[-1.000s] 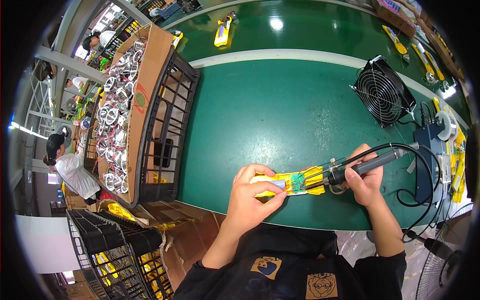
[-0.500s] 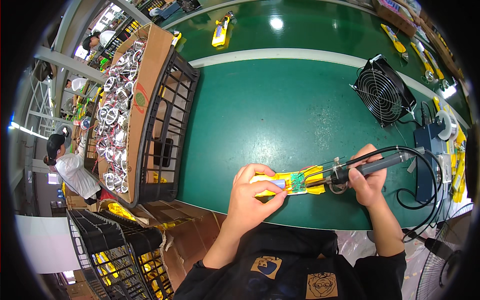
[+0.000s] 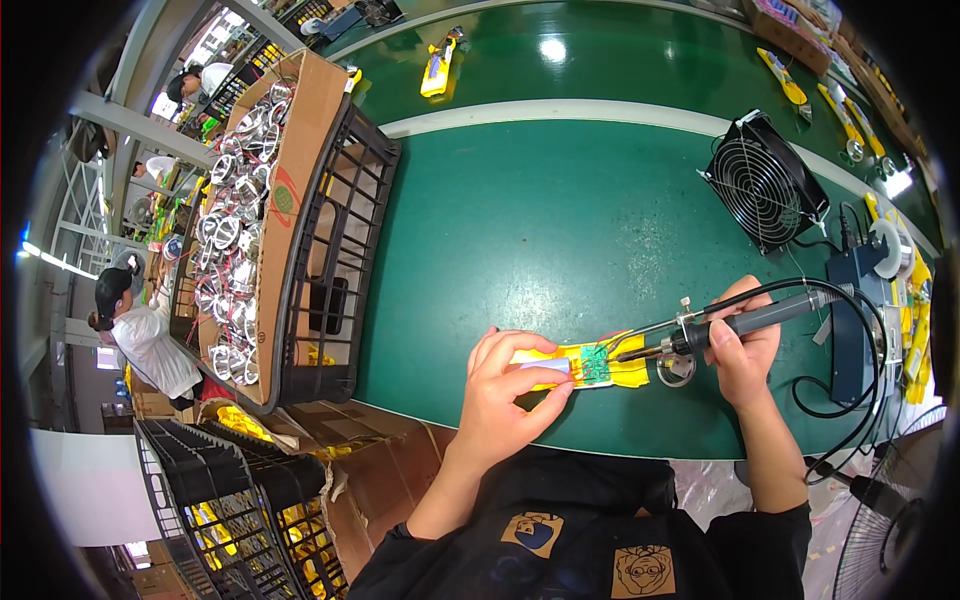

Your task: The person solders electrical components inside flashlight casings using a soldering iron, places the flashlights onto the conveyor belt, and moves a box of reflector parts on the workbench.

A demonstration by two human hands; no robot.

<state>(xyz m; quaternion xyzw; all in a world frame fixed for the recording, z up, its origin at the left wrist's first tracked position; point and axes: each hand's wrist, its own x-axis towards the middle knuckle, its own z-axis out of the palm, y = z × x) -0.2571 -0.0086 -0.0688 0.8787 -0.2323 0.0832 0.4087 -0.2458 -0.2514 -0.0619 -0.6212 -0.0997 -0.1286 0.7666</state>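
Observation:
My left hand (image 3: pixel 507 395) is closed on a yellow plastic housing (image 3: pixel 630 372) lying on the green bench, thumb and fingers around its left part. Inside the housing sit a small green circuit board (image 3: pixel 596 365) with thin wires and a pale blue cylindrical cell (image 3: pixel 549 365), partly hidden by the fingers. My right hand (image 3: pixel 744 350) grips a grey soldering iron (image 3: pixel 765 318) that has a thin feed tube clamped along it. Its tip points left and is at the right side of the board; whether it touches cannot be made out. A small round silvery part (image 3: pixel 677 372) lies beneath the iron.
A black fan (image 3: pixel 767 185) and a blue soldering unit (image 3: pixel 850 330) with a wire spool stand at right. At left, a black crate (image 3: pixel 335 250) bears a carton of silvery round parts. Yellow housings (image 3: pixel 436 72) lie on the belt beyond. A co-worker (image 3: pixel 150 335) is far left.
The soldering iron and my right hand have shifted slightly right and up, drawing the tip back across the board. My left hand and the housing have hardly moved.

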